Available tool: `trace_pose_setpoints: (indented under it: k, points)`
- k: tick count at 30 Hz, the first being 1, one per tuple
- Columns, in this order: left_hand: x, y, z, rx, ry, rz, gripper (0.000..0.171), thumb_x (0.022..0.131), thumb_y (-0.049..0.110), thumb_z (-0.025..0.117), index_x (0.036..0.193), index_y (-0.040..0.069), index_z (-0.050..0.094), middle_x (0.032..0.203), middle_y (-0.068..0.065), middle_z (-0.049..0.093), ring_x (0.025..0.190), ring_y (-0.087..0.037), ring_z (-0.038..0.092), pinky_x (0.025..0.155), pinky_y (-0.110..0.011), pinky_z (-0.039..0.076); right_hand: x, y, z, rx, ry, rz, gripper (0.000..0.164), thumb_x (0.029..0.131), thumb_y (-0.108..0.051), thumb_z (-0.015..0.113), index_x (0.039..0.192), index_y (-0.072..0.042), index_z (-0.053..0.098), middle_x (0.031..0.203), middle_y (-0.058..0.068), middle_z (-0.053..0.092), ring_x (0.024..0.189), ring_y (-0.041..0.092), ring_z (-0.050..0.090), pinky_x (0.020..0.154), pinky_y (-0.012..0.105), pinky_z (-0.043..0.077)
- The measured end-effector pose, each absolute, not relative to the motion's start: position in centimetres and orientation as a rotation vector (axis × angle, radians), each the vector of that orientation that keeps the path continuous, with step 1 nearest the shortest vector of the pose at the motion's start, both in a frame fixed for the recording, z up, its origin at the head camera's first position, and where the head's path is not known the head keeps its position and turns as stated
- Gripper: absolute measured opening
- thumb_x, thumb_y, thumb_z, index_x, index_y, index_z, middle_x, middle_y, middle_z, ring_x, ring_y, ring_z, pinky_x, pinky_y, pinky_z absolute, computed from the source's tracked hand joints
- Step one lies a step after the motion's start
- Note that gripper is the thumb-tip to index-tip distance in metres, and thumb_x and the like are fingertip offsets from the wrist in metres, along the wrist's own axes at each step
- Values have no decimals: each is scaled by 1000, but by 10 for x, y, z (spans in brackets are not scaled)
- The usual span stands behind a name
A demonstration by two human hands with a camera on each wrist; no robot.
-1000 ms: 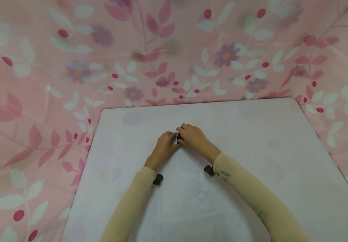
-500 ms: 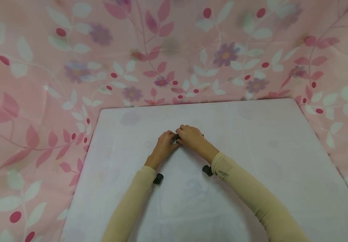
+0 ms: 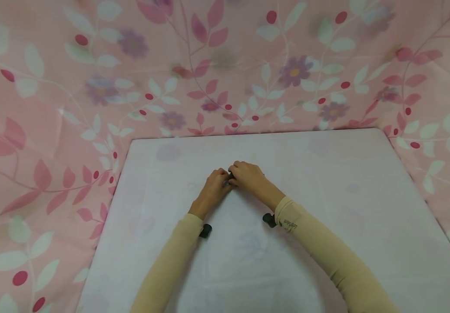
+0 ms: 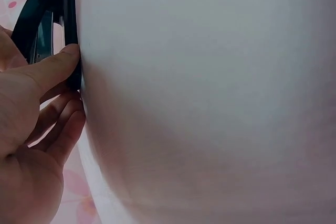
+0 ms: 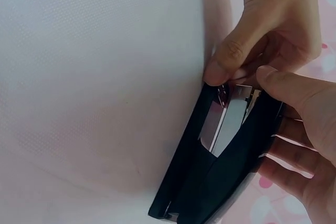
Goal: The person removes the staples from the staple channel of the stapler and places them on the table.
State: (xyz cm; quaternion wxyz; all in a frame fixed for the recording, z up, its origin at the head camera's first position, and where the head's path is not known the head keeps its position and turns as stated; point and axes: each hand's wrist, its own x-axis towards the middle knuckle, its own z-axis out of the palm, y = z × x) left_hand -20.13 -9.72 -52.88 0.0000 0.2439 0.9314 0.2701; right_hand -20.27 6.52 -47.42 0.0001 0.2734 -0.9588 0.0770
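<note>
A black stapler (image 5: 202,182) with a bare metal magazine (image 5: 231,119) stands on the white table, its top arm raised at an angle from its base in the right wrist view. My left hand (image 3: 213,191) pinches the front end of the base, with the thumb (image 4: 58,66) along it in the left wrist view. My right hand (image 3: 250,178) grips the top arm, thumb on the upper front end and fingers on the far side. From the head view, the hands hide most of the stapler.
The white-covered table (image 3: 326,195) spreads around the hands, and a pink floral curtain (image 3: 225,65) hangs behind its back edge. Small black wrist cameras (image 3: 206,231) stick out from the light sleeves (image 3: 326,248).
In the head view, less of the stapler's dark front shows between the hands, and a small dark end appears past my right hand. Both hands keep almost the same place.
</note>
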Motion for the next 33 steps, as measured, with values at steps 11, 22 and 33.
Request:
trace_pose_setpoints:
  k: [11,22,33]
  points:
    - [-203,-96,-526,745,2940,795,28,86,19,76,108,1,72,106,-11,64,98,-25,59,85,-37,51,-202,87,-456,802,-2994,499,39,92,-37,68,120,-10,66,114,7,67,93,23,67,79,42,57]
    - [-203,-95,-524,674,2895,817,34,87,20,76,116,2,70,110,-8,64,102,-23,58,89,-36,50,-196,122,-438,771,-2912,722,38,91,-36,70,119,-10,67,109,5,69,98,23,67,85,42,55]
    - [-200,-95,-524,645,2889,826,35,87,21,75,117,3,70,111,-8,64,103,-22,57,89,-35,50,-187,154,-428,759,-2872,850,37,90,-32,71,120,-10,66,110,5,70,104,22,68,89,42,54]
